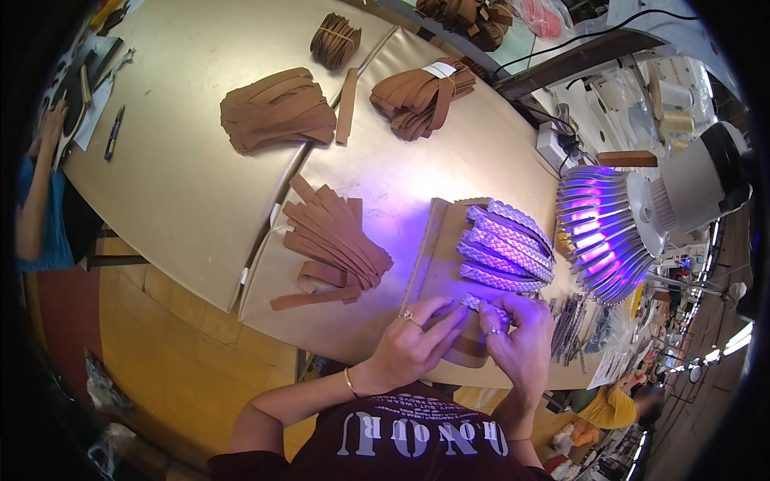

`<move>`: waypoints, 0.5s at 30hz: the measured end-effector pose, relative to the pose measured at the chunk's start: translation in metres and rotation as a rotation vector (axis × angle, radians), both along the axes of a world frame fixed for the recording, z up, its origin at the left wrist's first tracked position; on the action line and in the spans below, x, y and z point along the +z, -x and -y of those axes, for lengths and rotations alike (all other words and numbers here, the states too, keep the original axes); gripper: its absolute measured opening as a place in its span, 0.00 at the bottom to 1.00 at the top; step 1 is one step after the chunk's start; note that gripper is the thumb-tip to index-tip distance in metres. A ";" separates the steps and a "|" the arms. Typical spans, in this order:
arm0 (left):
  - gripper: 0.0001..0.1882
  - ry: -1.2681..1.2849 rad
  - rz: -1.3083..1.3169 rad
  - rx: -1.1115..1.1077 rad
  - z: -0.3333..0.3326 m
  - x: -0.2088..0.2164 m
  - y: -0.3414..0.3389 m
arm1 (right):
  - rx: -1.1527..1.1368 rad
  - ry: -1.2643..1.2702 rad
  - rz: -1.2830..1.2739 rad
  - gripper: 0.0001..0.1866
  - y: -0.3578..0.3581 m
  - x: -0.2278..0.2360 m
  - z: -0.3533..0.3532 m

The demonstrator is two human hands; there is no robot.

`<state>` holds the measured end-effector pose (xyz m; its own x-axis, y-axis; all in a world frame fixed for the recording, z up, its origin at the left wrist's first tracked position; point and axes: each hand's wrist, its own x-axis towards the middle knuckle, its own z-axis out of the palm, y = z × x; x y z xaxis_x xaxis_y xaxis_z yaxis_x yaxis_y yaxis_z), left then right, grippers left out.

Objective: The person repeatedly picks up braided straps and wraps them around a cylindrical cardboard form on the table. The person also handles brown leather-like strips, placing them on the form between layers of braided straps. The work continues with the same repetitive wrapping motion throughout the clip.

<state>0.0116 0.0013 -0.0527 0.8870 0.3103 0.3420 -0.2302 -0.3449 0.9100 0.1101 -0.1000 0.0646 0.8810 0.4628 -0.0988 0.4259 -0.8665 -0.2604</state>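
A short braided strap [471, 302] is pinched between my two hands at the table's near edge. My left hand [413, 341] has its fingertips closed on the strap's left end, while my right hand [521, 341] grips it from the right, its thumb and forefinger pressed together. My fingers cover much of this strap. Just beyond them lies a row of braided straps [507, 248], side by side and bowed upward, lit purple. They rest on a brown board [429, 268], which runs under my hands too.
A ribbed purple-lit lamp [601, 232] stands close at the right. Fanned brown strips [337, 240] lie left of the board. Farther back are a strip stack [277, 110], a banded bundle [421, 96] and a tied roll [335, 42]. Another person's hand [52, 120] is far left, near a pen [115, 132].
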 end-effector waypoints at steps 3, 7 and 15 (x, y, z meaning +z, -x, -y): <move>0.19 -0.004 -0.004 -0.001 0.001 0.000 -0.001 | -0.017 0.010 -0.008 0.10 0.000 0.001 -0.001; 0.19 -0.011 -0.013 0.001 0.001 -0.001 -0.001 | -0.050 -0.002 -0.035 0.09 0.002 0.002 -0.003; 0.20 -0.013 -0.036 0.011 0.000 0.003 -0.002 | -0.006 0.119 -0.012 0.09 0.004 -0.002 0.000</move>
<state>0.0135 0.0014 -0.0493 0.8953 0.3161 0.3138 -0.1931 -0.3595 0.9129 0.1061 -0.1001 0.0631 0.8822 0.4418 -0.1630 0.4181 -0.8941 -0.1603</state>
